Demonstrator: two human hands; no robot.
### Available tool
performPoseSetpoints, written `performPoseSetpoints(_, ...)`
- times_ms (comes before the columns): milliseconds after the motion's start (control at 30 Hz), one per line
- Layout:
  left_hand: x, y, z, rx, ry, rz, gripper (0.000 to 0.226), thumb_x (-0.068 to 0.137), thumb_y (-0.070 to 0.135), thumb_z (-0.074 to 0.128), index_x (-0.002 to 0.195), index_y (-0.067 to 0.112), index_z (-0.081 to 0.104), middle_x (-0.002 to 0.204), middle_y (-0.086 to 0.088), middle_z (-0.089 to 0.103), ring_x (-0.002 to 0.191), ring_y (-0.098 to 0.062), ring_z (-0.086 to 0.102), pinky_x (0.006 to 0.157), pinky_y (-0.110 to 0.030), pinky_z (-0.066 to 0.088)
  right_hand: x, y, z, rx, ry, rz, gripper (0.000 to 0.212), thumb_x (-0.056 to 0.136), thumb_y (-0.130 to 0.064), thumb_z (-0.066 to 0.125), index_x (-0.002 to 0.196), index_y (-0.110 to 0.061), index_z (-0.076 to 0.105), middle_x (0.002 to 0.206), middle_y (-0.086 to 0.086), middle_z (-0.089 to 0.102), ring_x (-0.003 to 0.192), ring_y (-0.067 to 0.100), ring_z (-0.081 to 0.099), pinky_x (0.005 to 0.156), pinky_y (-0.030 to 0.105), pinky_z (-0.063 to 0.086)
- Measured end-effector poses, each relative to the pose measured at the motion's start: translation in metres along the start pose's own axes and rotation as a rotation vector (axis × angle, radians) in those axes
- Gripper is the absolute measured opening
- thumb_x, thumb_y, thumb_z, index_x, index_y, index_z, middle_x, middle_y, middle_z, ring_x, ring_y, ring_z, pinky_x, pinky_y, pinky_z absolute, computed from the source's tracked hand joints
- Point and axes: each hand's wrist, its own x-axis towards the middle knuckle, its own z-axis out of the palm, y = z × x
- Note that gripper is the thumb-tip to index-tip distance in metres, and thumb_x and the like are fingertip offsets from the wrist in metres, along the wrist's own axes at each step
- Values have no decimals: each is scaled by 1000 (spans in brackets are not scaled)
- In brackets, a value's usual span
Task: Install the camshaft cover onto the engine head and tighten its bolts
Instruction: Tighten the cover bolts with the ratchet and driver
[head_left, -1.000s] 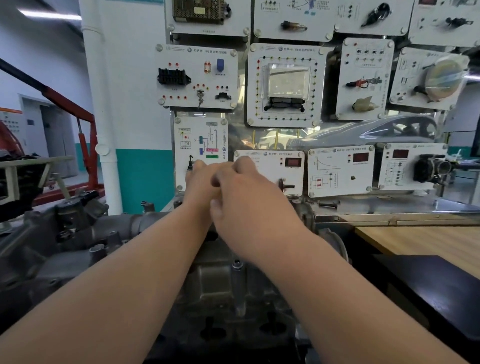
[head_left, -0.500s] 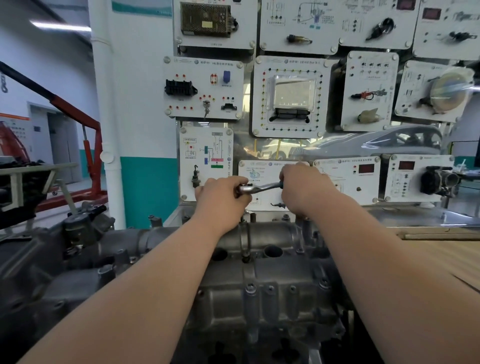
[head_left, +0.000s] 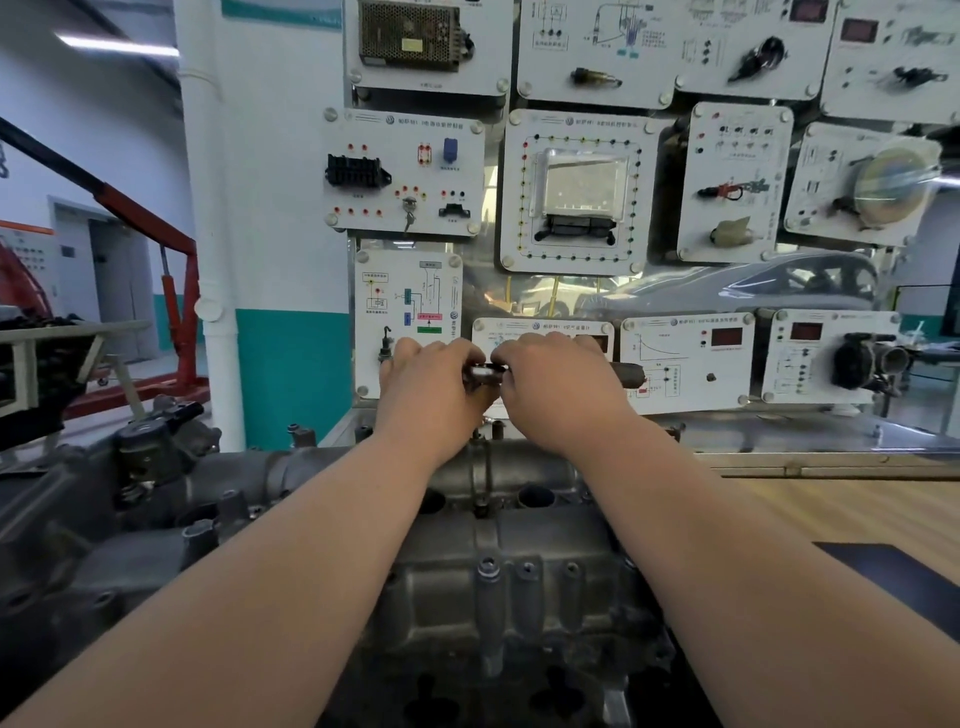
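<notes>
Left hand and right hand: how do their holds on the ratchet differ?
The left hand grips the ratchet at its head end; the right hand grips its handle. Nothing of the tool shows beyond the left hand, whereas the dark handle tip sticks out past the right hand. Shared: both curl round the same ratchet, backs toward the camera, nearly touching, above the far edge of the camshaft cover.

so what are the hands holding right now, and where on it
A ratchet wrench: left hand grips its left end, right hand grips the handle side.
</notes>
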Motion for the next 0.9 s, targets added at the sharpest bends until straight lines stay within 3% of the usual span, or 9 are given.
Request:
performPoseSetpoints(233, -2, 1, -1, 15, -21, 6, 28, 88, 35, 53, 114, 40, 62, 99, 3, 67, 89, -17, 27, 74, -33, 24, -4, -7, -4, -64, 82, 2, 20, 96, -24, 43, 109, -18, 57, 101, 3, 65, 94, 26, 57, 78, 37, 30)
performPoseSetpoints(367, -3, 2, -2, -5, -27, -9, 28, 90, 36, 54, 117, 37, 61, 98, 4, 67, 99, -21, 34, 75, -31, 23, -4, 6, -4, -95, 99, 91, 34, 96, -44, 44, 112, -19, 60, 110, 2, 65, 109, 26, 54, 94, 42, 34)
performPoseSetpoints(467, -3, 3, 0, -27, -16, -14, 17, 90, 32, 52, 101, 35, 64, 85, 4, 65, 92, -19, 32, 74, -32, 24, 1, 21, 0, -103, 16, 207, 58, 92, -66, 38, 122, -19, 58, 125, 3, 59, 126, 27, 42, 106, 45, 27)
performPoseSetpoints(567, -4, 3, 1, -25, -14, -27, 15, 91, 31, 49, 96, 34, 63, 81, 4, 63, 90, -19, 31, 74, -34, 26, 6, 25, 6, -66, -47, 290, 74, 87, -75, 32, 131, -18, 51, 135, 5, 52, 133, 30, 35, 108, 48, 26)
performPoseSetpoints(700, -5, 2, 1, 2, -10, -22, 18, 91, 33, 48, 103, 36, 61, 84, 5, 60, 90, -17, 30, 75, -34, 27, 4, 29, 10, 142, -100, 458, 90, 79, -82, 40, 139, -15, 38, 143, 10, 40, 133, 35, 32, 105, 52, 32)
performPoseSetpoints(800, -4, 1, 2, 22, -9, -6, 24, 91, 36, 49, 112, 38, 59, 92, 5, 61, 92, -17, 30, 76, -34, 27, 0, 31, 8, 208, -135, 508, 91, 77, -82, 43, 139, -15, 37, 143, 10, 38, 132, 36, 32, 100, 52, 37)
performPoseSetpoints(900, -2, -3, 5, 61, -2, 2, 29, 89, 42, 53, 117, 36, 57, 103, 3, 56, 101, -20, 34, 78, -33, 26, -8, 31, 3, 134, -97, 489, 76, 83, -77, 40, 130, -17, 47, 136, 9, 45, 127, 34, 36, 100, 49, 37)
